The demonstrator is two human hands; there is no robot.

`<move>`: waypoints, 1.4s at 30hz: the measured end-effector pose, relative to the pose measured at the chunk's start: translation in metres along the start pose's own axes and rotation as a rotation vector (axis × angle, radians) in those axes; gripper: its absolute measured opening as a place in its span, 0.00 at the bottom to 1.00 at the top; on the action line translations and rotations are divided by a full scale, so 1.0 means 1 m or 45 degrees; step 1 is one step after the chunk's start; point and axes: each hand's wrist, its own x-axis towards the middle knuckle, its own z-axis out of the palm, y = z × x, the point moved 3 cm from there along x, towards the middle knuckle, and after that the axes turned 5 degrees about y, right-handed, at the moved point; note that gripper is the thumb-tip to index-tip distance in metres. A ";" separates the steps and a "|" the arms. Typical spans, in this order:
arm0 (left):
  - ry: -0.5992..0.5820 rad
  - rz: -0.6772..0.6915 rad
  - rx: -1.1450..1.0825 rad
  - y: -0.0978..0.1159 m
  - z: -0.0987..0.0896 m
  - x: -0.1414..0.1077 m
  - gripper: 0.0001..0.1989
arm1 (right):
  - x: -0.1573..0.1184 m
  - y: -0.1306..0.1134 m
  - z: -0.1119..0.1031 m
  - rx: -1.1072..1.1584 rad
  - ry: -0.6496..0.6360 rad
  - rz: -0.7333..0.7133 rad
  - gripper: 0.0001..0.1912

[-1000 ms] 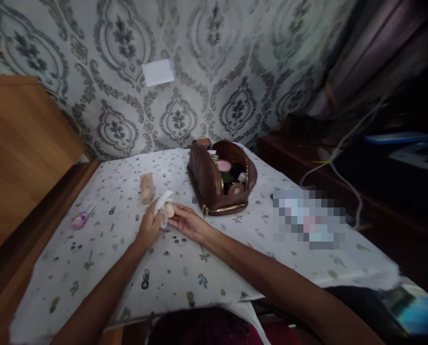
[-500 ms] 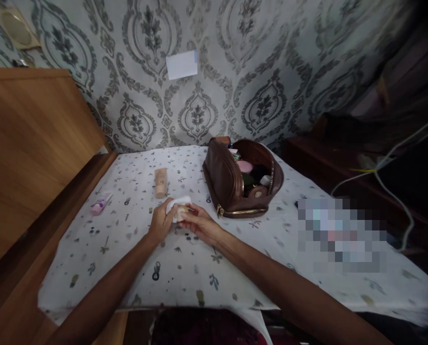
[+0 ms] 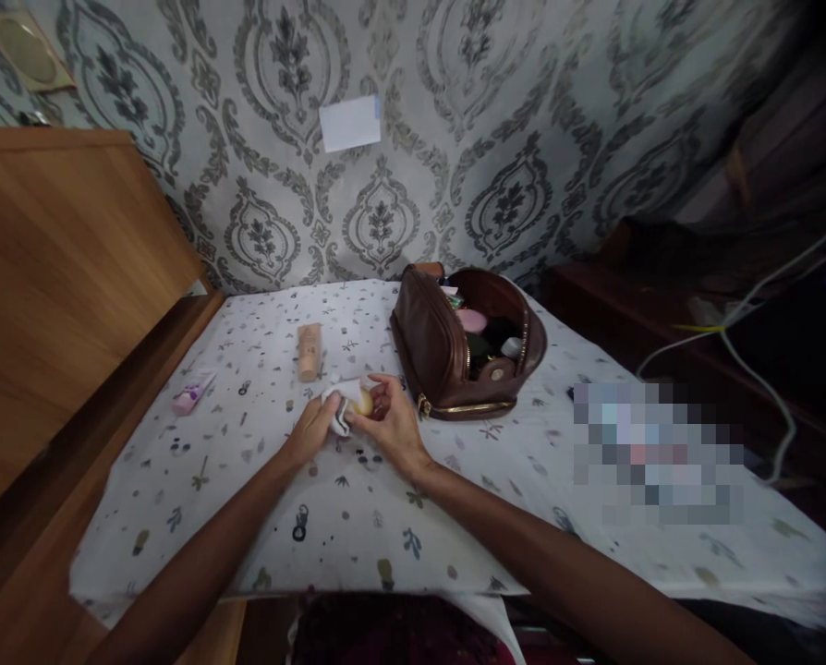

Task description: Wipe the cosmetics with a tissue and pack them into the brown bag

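Near the middle of the patterned cloth, my left hand (image 3: 310, 430) is closed on a crumpled white cloth (image 3: 342, 392). A small yellowish round item (image 3: 364, 400) sits at the cloth's right side. My right hand (image 3: 394, 427) curls round that item, its thumb and fingers on either side of it. What the item is cannot be made out. Just behind my left hand stands or lies a beige tube (image 3: 309, 353). Behind and to the right of my hands, a brown bag (image 3: 431, 346) is unzipped, with a pink item (image 3: 472, 320) and others inside.
A pink and white tube (image 3: 191, 394) lies at the left of the table (image 3: 247, 526). On the right is a pixelated patch (image 3: 655, 453). A wooden cabinet (image 3: 73, 277) borders the left, the patterned wall the back. White cables (image 3: 759, 369) hang at the right.
My right hand has opened wider and turned around the yellowish item, which shows more. The white cloth has shifted in my left hand, with a dark marking or fold now visible.
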 end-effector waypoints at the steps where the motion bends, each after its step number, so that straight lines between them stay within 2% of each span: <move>1: -0.008 -0.023 -0.037 -0.001 -0.001 0.001 0.28 | 0.001 0.002 0.001 0.061 0.010 0.025 0.35; 5: -0.060 -0.119 -0.281 -0.009 -0.003 0.002 0.29 | 0.005 0.012 0.003 0.247 -0.034 0.145 0.29; 7: -0.061 -0.158 -0.360 -0.012 -0.003 0.003 0.31 | 0.008 0.014 0.002 0.233 -0.040 0.144 0.25; 10: -0.057 -0.166 -0.334 -0.014 -0.002 0.003 0.32 | 0.009 0.011 0.000 0.150 -0.026 0.099 0.22; 17: -0.038 0.134 0.063 0.002 0.005 -0.003 0.26 | 0.007 0.003 -0.004 0.052 0.023 0.039 0.15; 22: -0.038 0.264 0.260 0.004 0.010 -0.009 0.27 | 0.008 0.001 -0.007 -0.099 0.029 -0.014 0.15; 28: -0.070 0.452 0.469 0.005 0.015 -0.014 0.27 | 0.003 0.000 -0.006 -0.375 -0.028 -0.275 0.15; 31: -0.078 0.368 0.524 0.009 0.017 -0.016 0.26 | -0.003 0.000 -0.001 -0.457 -0.117 -0.393 0.15; 33: -0.020 0.265 0.483 0.012 0.016 -0.015 0.24 | -0.007 0.000 0.002 -0.489 -0.166 -0.430 0.13; 37: 0.151 -0.011 0.115 0.012 0.010 -0.008 0.21 | -0.011 -0.003 0.005 -0.448 -0.214 -0.454 0.09; 40: 0.268 -0.277 -0.188 0.004 0.006 -0.004 0.20 | -0.011 -0.007 0.002 -0.324 -0.227 -0.444 0.11; 42: 0.282 -0.375 -0.286 -0.001 0.006 -0.003 0.21 | -0.010 -0.009 0.000 -0.257 -0.215 -0.446 0.13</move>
